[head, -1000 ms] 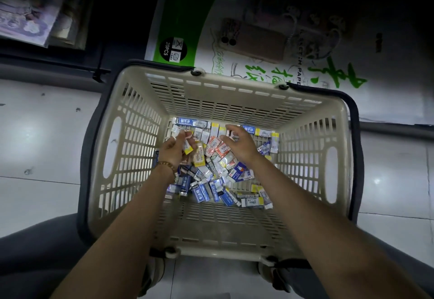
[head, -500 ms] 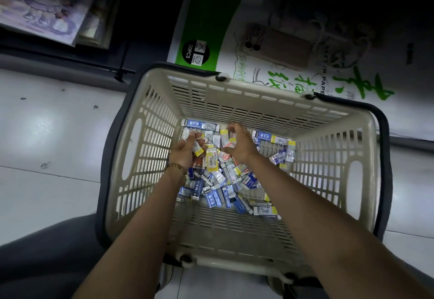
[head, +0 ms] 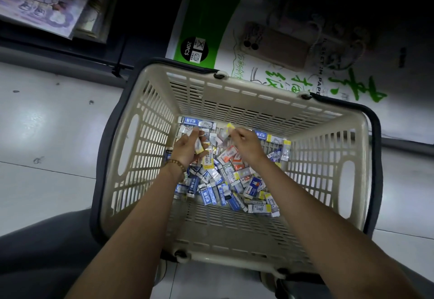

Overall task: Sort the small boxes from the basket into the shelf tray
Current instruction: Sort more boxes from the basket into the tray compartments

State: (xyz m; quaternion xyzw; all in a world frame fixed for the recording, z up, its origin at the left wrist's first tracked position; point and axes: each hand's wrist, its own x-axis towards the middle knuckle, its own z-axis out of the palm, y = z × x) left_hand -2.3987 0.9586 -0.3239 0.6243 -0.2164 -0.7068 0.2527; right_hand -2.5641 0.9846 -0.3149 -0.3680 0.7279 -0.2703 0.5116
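Since the earlier frame, lifted off the heap and drawn toward the basket's [head: 150, 134] far wall: both hands, each now carrying boxes. Left hand [head: 187, 150] turned palm-up near the far-left corner of the basket, grip curled loosely round a few small boxes [head: 199, 147], one with a yellow end showing. Right hand [head: 249, 145] just beside it, toward the middle of the far wall, fingertips pinching a single pale box with a yellow end [head: 226, 132] — blurred, so the exact hold unclear. Remaining boxes [head: 225, 181] heaped on the basket floor under and behind both hands, thickest in the far half, thinning out toward the near wall. No shelf tray in view; beyond the far rim only printed paper packs [head: 204, 28] on the floor.

Step in hand, by judgement: gathering a like-coloured handful. Best done by passing the pinched box into the cupped left palm, squaring the stack flat against the fingers — not piling loose — and closing the thumb over it before lifting clear of the rim. Small, light, slippery cartons; too full a palm likely to shed some back into the heap.
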